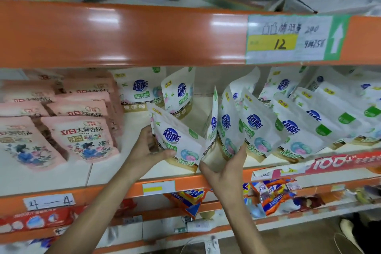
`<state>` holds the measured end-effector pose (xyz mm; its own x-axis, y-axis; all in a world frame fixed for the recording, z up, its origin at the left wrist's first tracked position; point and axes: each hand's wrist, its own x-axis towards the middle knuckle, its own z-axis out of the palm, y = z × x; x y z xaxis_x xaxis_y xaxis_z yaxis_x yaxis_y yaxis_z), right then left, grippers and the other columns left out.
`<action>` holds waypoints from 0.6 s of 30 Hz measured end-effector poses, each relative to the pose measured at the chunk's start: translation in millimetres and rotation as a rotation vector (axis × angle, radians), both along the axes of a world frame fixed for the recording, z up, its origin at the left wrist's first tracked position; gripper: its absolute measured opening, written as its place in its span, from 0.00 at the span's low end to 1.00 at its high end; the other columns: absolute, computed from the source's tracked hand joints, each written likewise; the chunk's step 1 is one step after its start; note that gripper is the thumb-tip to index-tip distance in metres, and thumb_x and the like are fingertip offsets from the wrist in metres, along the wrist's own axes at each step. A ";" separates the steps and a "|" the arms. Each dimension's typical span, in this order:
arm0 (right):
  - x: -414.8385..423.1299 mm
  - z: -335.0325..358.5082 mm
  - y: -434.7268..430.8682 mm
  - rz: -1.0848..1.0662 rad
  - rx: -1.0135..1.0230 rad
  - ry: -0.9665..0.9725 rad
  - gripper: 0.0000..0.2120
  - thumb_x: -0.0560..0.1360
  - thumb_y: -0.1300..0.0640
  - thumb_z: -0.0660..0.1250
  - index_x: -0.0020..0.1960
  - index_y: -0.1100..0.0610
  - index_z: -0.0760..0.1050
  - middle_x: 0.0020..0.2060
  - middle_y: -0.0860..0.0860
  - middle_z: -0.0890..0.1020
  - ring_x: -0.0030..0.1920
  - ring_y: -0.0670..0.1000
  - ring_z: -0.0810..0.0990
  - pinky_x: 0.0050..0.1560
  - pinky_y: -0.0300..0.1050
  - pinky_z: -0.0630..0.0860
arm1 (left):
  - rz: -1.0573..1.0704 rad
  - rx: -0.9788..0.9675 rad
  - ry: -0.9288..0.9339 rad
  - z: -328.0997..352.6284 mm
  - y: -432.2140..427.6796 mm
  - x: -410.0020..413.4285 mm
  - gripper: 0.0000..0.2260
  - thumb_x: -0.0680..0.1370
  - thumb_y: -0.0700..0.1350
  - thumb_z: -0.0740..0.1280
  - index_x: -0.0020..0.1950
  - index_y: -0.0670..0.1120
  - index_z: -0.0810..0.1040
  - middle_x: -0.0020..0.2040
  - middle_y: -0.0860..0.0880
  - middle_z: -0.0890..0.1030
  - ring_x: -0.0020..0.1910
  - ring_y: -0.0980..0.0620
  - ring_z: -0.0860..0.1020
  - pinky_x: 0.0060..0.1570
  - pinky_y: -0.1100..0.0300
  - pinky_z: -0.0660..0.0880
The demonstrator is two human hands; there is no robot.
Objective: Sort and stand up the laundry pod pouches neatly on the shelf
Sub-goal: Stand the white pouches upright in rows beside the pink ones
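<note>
The white pouch (179, 140) sits tilted near the front edge of the shelf (68, 177), pinched in your left grip (148, 148), thumb on its face and fingers behind. Right next to it, your right grip (226, 165) is clamped round the bottom of the next pouch (213, 128), which stands edge-on. Past the right grip, a row of white pouches (292, 128) leans over. Left of the left grip lie pink pouches (80, 136), and two white ones (140, 88) stand behind the grips.
</note>
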<state>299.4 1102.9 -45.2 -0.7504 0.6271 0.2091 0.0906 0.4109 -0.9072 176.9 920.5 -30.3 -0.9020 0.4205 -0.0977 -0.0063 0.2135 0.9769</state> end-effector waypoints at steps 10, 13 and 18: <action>-0.6 -7.3 -13.6 -0.216 0.076 0.011 0.47 0.64 0.53 0.79 0.74 0.59 0.55 0.67 0.52 0.64 0.68 0.48 0.64 0.70 0.51 0.67 | 0.074 -0.038 0.055 3.5 -6.7 0.7 0.27 0.68 0.40 0.77 0.61 0.48 0.67 0.54 0.61 0.76 0.46 0.76 0.75 0.43 0.77 0.72; 4.4 -12.3 -13.1 -0.293 0.104 0.078 0.42 0.64 0.51 0.78 0.70 0.58 0.59 0.66 0.55 0.65 0.68 0.53 0.65 0.67 0.55 0.69 | 0.066 -0.041 0.059 5.5 -8.6 1.6 0.27 0.69 0.38 0.76 0.61 0.46 0.66 0.53 0.62 0.74 0.44 0.77 0.74 0.41 0.77 0.71; 13.0 -23.2 -19.2 -0.282 0.255 0.032 0.17 0.71 0.51 0.73 0.55 0.55 0.71 0.73 0.57 0.60 0.73 0.55 0.60 0.65 0.47 0.67 | 0.048 -0.055 0.054 4.2 -9.3 2.0 0.25 0.70 0.37 0.75 0.61 0.45 0.65 0.50 0.61 0.75 0.42 0.78 0.75 0.39 0.78 0.71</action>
